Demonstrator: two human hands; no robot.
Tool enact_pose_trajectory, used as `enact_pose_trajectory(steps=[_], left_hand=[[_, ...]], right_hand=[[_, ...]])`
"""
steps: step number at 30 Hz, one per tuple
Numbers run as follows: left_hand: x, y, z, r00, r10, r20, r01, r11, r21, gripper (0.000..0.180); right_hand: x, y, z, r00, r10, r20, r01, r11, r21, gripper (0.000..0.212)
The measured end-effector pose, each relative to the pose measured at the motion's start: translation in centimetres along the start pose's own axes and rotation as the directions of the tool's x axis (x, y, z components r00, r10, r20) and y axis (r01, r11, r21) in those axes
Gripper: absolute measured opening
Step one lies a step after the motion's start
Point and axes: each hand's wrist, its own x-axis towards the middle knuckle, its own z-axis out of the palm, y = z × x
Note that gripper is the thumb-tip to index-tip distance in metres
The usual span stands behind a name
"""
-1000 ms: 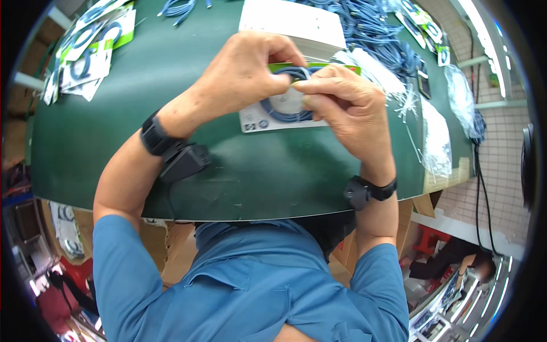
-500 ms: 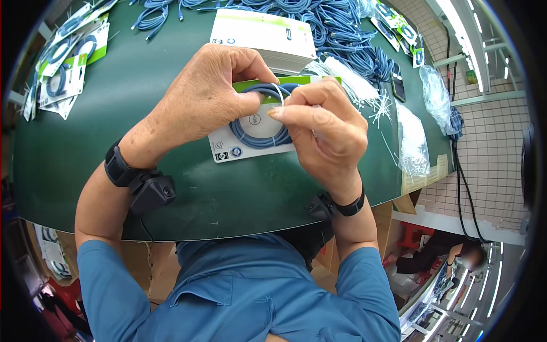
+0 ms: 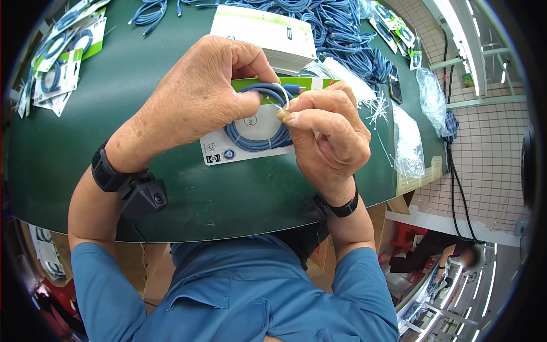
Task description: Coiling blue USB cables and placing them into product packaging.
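Observation:
A coiled blue cable lies on a white and green backing card on the table in front of me. A thin white cable tie loops round the top of the coil. My left hand is closed at the coil's upper left, its thumb and forefinger pinching the cable beside the tie. From the other side my right hand pinches the tie between thumb and forefinger. The cable's plug shows just above the right fingertips.
Behind the card stands a stack of white cards. Many blue cables are heaped beyond it, with loose white ties nearby. Carded cables lie at the far left. A clear bag of ties and a phone are at right.
The card and coil have shifted slightly left. My right hand has turned a little, and the plug now shows more plainly above its fingers. Both hands keep their pinch.

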Motion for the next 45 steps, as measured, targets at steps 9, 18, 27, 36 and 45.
enact_pose_trajectory(steps=[9, 18, 27, 36, 45], left_hand=[[0.0, -0.3, 0.2, 1.0, 0.01, -0.011, -0.01, 1.0, 0.009, 0.025], [0.0, -0.5, 0.4, 1.0, 0.013, -0.016, -0.012, 1.0, 0.012, 0.025], [0.0, -0.7, 0.5, 1.0, -0.015, -0.012, 0.016, 1.0, 0.019, 0.022], [0.0, -0.8, 0.7, 0.996, 0.068, -0.059, -0.063, 0.996, 0.068, 0.021], [0.0, -1.0, 0.5, 1.0, 0.01, 0.014, -0.01, 1.0, -0.003, 0.018]], right_hand=[[-0.4, 0.5, -0.1, 0.999, -0.012, 0.033, 0.013, 1.0, -0.023, 0.028], [-0.7, 0.9, 0.3, 0.999, -0.006, 0.034, 0.007, 1.0, -0.029, 0.027], [-0.4, 0.7, 1.0, 0.994, -0.05, 0.095, 0.061, 0.99, -0.124, 0.029], [-0.6, 0.5, 1.2, 0.996, -0.056, 0.071, 0.064, 0.991, -0.117, 0.033], [-0.4, 0.3, 1.0, 0.985, -0.083, 0.151, 0.114, 0.972, -0.205, 0.036]])
